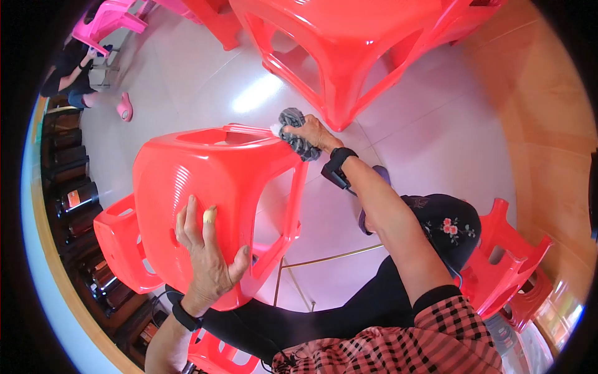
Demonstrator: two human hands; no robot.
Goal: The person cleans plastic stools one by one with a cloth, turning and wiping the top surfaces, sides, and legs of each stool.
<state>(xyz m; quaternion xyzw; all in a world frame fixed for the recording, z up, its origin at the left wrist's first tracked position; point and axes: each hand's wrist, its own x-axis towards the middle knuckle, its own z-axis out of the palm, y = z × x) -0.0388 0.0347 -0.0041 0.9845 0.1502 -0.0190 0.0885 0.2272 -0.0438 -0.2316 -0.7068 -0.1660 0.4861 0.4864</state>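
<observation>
A red plastic stool [165,181] lies tipped on its side before me, its seat turned toward me. My left hand [208,258] rests on the seat with its fingers stretched out; one finger has a yellowish wrap. In my right hand [314,134] is a bunched grey striped cloth [299,134], pressed at the far end of a stool leg. A bit of white shows at the cloth's edge. Both wrists wear black bands.
More red stools stand ahead [336,37], and another lies at the right [504,262]. Shelves with dark jars [78,199] line the left side. Another person [71,75] is at a pink stool [109,25], upper left. A wooden panel [548,124] rises at the right.
</observation>
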